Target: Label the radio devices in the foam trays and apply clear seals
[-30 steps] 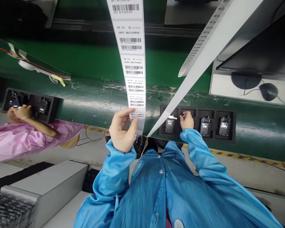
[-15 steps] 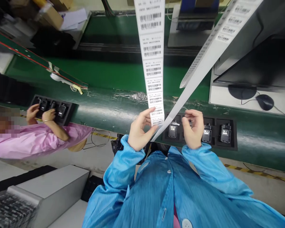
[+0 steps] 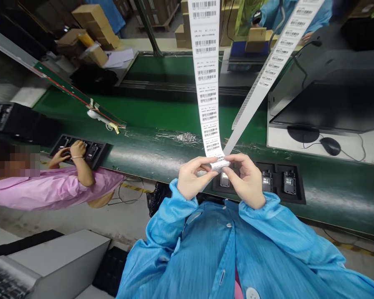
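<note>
A long strip of white barcode labels [image 3: 208, 87] hangs down in front of me, its lower end bent into a curl. My left hand [image 3: 193, 176] pinches the left edge of that curl between thumb and fingers. On the other side, my right hand [image 3: 247, 178] has thumb and forefinger closed at the curl's right edge. Behind and below my hands lies a black foam tray [image 3: 300, 195] with small black devices, one of them a device [image 3: 289, 182] at the right. My right hand partly covers the tray's middle.
A second label strip [image 3: 276, 64] slants to the upper right. A monitor [image 3: 330, 110] and a mouse [image 3: 330, 146] stand on the right. At the left, a co-worker in a pink sleeve [image 3: 62, 189] handles another tray [image 3: 101, 155] on the green bench [image 3: 143, 151].
My right hand has moved left from above the tray to the label strip and closed on it. The strip's lower end is now bent over. The head view has tilted up slightly.
</note>
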Action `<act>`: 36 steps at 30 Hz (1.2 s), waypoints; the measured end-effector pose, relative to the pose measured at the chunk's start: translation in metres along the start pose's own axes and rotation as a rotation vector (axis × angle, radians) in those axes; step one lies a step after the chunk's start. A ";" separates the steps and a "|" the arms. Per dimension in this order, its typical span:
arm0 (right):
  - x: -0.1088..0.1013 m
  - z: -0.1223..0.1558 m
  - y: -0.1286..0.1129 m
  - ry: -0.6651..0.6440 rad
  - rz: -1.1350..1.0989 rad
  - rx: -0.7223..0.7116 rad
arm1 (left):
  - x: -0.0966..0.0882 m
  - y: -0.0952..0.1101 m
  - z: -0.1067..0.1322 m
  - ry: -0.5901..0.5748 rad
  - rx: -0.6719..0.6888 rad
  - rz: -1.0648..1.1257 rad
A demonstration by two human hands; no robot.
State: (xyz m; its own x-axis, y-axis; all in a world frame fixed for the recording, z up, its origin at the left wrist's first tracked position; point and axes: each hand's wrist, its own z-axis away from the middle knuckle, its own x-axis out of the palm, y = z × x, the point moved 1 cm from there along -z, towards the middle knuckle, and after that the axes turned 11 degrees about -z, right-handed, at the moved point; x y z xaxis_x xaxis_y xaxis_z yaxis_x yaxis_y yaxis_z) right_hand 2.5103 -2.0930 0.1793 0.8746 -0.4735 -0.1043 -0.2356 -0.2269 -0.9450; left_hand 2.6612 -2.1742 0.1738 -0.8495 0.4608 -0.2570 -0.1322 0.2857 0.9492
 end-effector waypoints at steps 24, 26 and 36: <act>-0.020 0.012 -0.003 0.051 0.277 -0.256 | -0.014 -0.024 -0.017 0.076 -0.033 -0.091; -0.032 0.017 0.005 0.091 0.276 -0.154 | -0.021 -0.038 -0.022 0.159 0.000 -0.271; -0.089 0.082 0.183 0.062 0.285 0.599 | 0.026 -0.127 0.049 0.474 0.010 -0.685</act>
State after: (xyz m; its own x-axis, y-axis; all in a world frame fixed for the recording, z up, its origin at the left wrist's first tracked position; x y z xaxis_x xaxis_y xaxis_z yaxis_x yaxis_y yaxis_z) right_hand 2.4243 -2.0228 -0.0095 0.7824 -0.4974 -0.3747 -0.1623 0.4180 -0.8938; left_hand 2.6813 -2.1572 0.0382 -0.7079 -0.2197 -0.6713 -0.6955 0.3826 0.6082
